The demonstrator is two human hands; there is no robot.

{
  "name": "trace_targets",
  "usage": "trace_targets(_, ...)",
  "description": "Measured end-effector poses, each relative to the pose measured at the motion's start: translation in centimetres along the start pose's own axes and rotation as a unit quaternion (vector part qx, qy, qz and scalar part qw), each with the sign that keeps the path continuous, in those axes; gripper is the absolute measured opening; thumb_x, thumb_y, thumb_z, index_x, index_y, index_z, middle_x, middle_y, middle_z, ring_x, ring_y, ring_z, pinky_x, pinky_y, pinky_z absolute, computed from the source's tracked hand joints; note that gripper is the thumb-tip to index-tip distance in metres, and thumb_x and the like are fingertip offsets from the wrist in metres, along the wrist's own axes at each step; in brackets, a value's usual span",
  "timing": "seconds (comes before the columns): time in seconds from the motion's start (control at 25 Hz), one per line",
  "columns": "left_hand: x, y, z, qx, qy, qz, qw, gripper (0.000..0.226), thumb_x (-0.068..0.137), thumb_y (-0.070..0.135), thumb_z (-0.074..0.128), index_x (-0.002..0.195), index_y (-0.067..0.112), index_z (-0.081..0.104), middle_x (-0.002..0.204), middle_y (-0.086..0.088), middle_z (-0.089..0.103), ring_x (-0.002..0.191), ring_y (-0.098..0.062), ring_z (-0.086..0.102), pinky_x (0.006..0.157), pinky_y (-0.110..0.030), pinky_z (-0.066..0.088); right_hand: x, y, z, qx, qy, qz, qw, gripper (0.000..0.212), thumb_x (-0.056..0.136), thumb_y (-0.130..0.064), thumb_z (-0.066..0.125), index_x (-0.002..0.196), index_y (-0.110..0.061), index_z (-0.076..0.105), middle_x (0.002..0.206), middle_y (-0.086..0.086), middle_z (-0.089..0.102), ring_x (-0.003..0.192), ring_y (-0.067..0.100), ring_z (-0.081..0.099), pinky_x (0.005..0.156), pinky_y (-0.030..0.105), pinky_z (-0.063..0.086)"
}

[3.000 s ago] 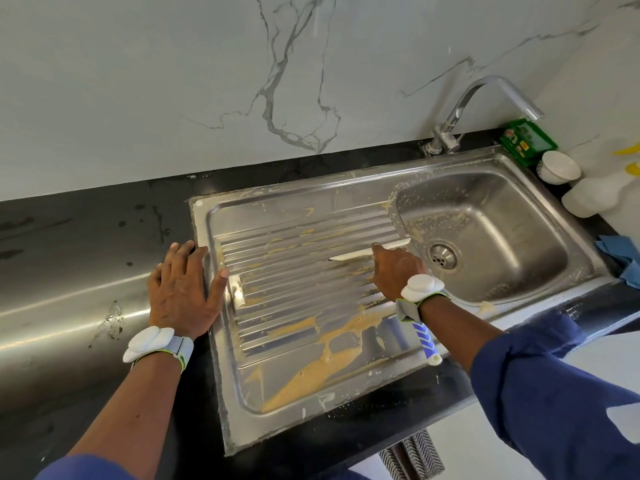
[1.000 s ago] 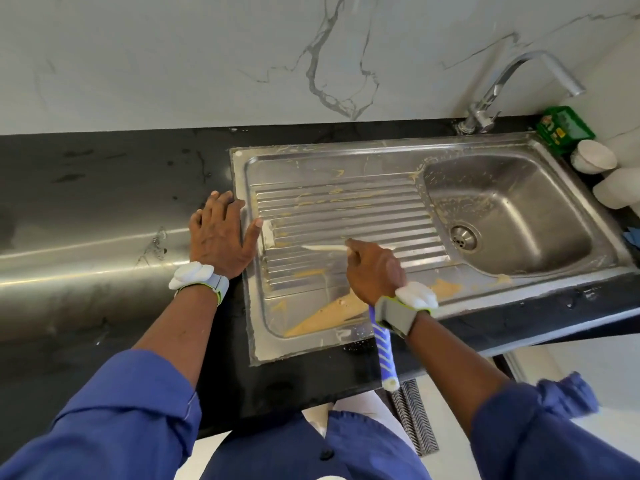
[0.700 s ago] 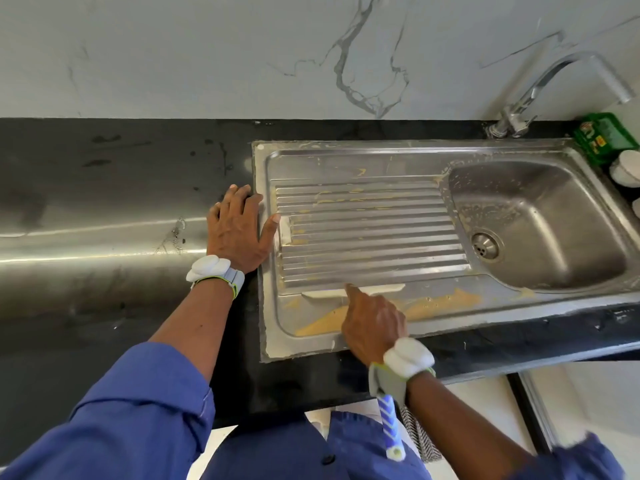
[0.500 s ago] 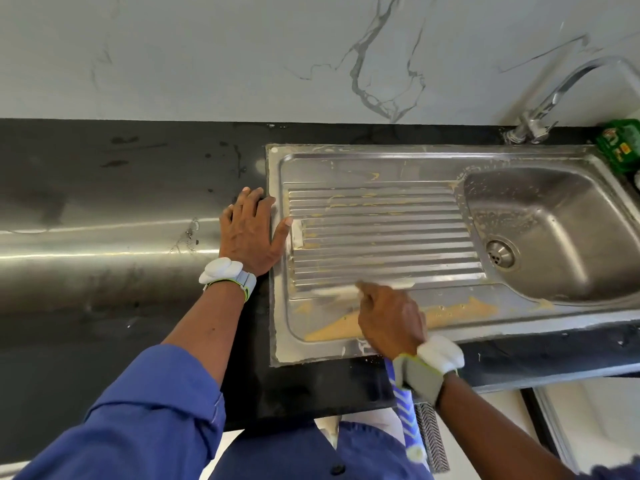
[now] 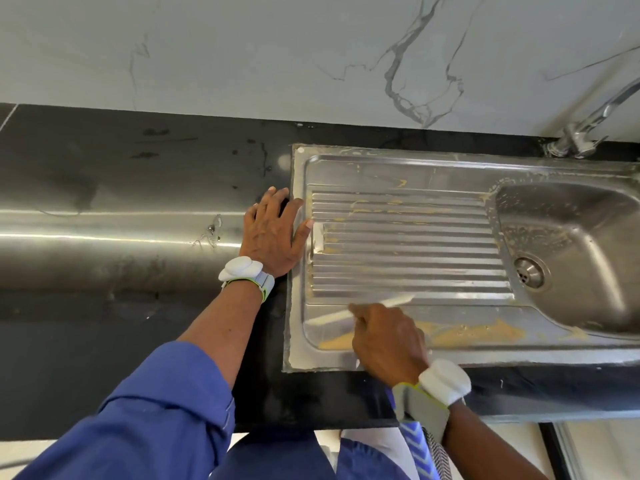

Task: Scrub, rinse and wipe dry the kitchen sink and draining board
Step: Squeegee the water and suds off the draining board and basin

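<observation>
- The right hand [image 5: 388, 337] gripped a squeegee [image 5: 329, 317] on the near edge of the draining board [image 5: 408, 251], white blade lying left to right, striped handle pointing back at the person.
- Tan residue [image 5: 478, 332] streaked the steel beside it.
- The left hand [image 5: 273, 233] lay flat, fingers straight, on the black counter [image 5: 138, 168] at the board's left rim.
- The sink bowl [image 5: 588, 216], at right, held speckled grime.
- A tap [image 5: 585, 133] stood against the marble wall [image 5: 277, 46].

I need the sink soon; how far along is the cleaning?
Early. The ribs look mostly clean. The right hand grips a tool, its white edge on the draining board beside brown muck along the front. The basin is speckled with residue; rinsing and drying remain.
</observation>
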State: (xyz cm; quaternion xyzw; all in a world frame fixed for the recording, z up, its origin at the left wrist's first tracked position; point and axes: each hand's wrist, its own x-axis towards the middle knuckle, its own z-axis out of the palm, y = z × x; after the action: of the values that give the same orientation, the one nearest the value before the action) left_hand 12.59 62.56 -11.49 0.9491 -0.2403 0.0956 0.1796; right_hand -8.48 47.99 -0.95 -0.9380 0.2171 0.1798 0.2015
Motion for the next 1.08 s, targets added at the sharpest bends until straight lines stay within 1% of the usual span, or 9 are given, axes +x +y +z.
trace_targets(0.16, 0.0, -0.1, -0.1, -0.004, -0.002, -0.002, 1.0, 0.053, 0.105, 0.058, 0.032, 0.14, 0.024, 0.054, 0.153, -0.008, 0.047, 0.151, -0.03, 0.033, 0.113, -0.053, 0.035, 5.9, -1.5, -1.5, 0.068, 0.066, 0.007, 0.995, 0.043, 0.099, -0.035, 0.04, 0.138, -0.046, 0.054, 0.133, 0.0, 0.065, 0.118, 0.032, 0.061, 0.098, 0.04, 0.049)
trace_targets(0.32, -0.3, -0.1, 0.1, -0.004, 0.004, -0.004, 1.0, 0.05, 0.106, 0.056, 0.035, 0.14, 0.026, 0.054, 0.153, -0.007, 0.047, 0.15, -0.03, 0.033, 0.112, -0.051, 0.036, 8.8, -2.3, -1.4, -0.082, 0.013, -0.085, 0.993, 0.051, 0.098, -0.026, 0.04, 0.147, -0.043, 0.044, 0.127, 0.003, 0.067, 0.111, 0.031, 0.063, 0.086, 0.037, 0.047)
trace_targets(0.44, -0.2, -0.1, 0.0, -0.011, 0.01, -0.006, 1.0, 0.049, 0.106, 0.056, 0.035, 0.14, 0.026, 0.054, 0.153, -0.007, 0.047, 0.151, -0.03, 0.033, 0.111, -0.051, 0.037, 5.6, 0.4, -0.6, -0.197, 0.001, -0.148, 0.969, 0.053, 0.1, -0.028, 0.039, 0.151, -0.042, 0.035, 0.113, 0.002, 0.069, 0.097, 0.026, 0.065, 0.072, 0.033, 0.045)
trace_targets(0.52, -0.1, -0.2, 0.0, -0.007, 0.011, -0.01, 1.0, 0.05, 0.105, 0.057, 0.036, 0.14, 0.024, 0.054, 0.153, -0.008, 0.047, 0.15, -0.03, 0.033, 0.111, -0.051, 0.037, 3.4, 2.0, -1.1, -0.219, -0.002, -0.167, 0.961, 0.05, 0.102, -0.031, 0.037, 0.15, -0.045, 0.034, 0.104, 0.001, 0.07, 0.089, 0.025, 0.064, 0.066, 0.032, 0.041)
trace_targets(0.6, 0.0, -0.1, 0.0, -0.01, 0.006, -0.022, 1.0, 0.055, 0.104, 0.059, 0.036, 0.141, 0.022, 0.053, 0.154, -0.008, 0.046, 0.15, -0.03, 0.033, 0.112, -0.051, 0.036, 3.5, 2.9, -2.2, -0.22, -0.006, -0.188, 0.957, 0.045, 0.105, -0.036, 0.034, 0.148, -0.049, 0.037, 0.104, -0.001, 0.072, 0.088, 0.025, 0.065, 0.067, 0.035, 0.045)
trace_targets(0.68, -0.1, 0.0, -0.1, -0.018, 0.005, -0.03, 0.999, 0.058, 0.104, 0.06, 0.036, 0.141, 0.019, 0.053, 0.155, -0.009, 0.046, 0.15, -0.03, 0.033, 0.113, -0.05, 0.035, 4.8, 2.8, -2.8, -0.214, -0.021, -0.227, 0.95, 0.043, 0.106, -0.037, 0.032, 0.146, -0.052, 0.038, 0.117, -0.006, 0.071, 0.095, 0.023, 0.065, 0.073, 0.035, 0.047)
trace_targets(0.8, -0.2, 0.1, -0.4, -0.02, 0.009, -0.027, 0.999, 0.059, 0.103, 0.06, 0.036, 0.142, 0.018, 0.052, 0.155, -0.009, 0.046, 0.15, -0.03, 0.033, 0.113, -0.049, 0.034, 6.5, 1.8, -2.7, -0.105, -0.038, -0.241, 0.964, 0.038, 0.107, -0.035, 0.036, 0.139, -0.048, 0.05, 0.133, -0.011, 0.064, 0.105, 0.019, 0.065, 0.079, 0.031, 0.046)
trace_targets(0.92, -0.5, 0.2, -0.8, -0.013, 0.006, -0.044, 0.999, 0.059, 0.104, 0.061, 0.034, 0.143, 0.019, 0.05, 0.156, -0.007, 0.045, 0.152, -0.029, 0.031, 0.114, -0.052, 0.033, 7.9, 0.2, -2.2, -0.038, -0.037, -0.25, 0.967, 0.031, 0.105, -0.044, 0.043, 0.128, -0.045, 0.062, 0.13, -0.013, 0.067, 0.103, 0.016, 0.066, 0.084, 0.032, 0.052)
trace_targets(1.08, -2.5, 0.9, -1.5, -0.005, 0.003, -0.084, 0.996, 0.057, 0.104, 0.058, 0.026, 0.142, 0.022, 0.049, 0.158, -0.005, 0.043, 0.155, -0.027, 0.026, 0.116, -0.055, 0.029, 9.6, -1.6, -1.7, -0.061, -0.066, -0.23, 0.969, 0.025, 0.095, -0.057, 0.052, 0.114, -0.049, 0.066, 0.113, -0.014, 0.071, 0.103, 0.016, 0.065, 0.085, 0.036, 0.05)
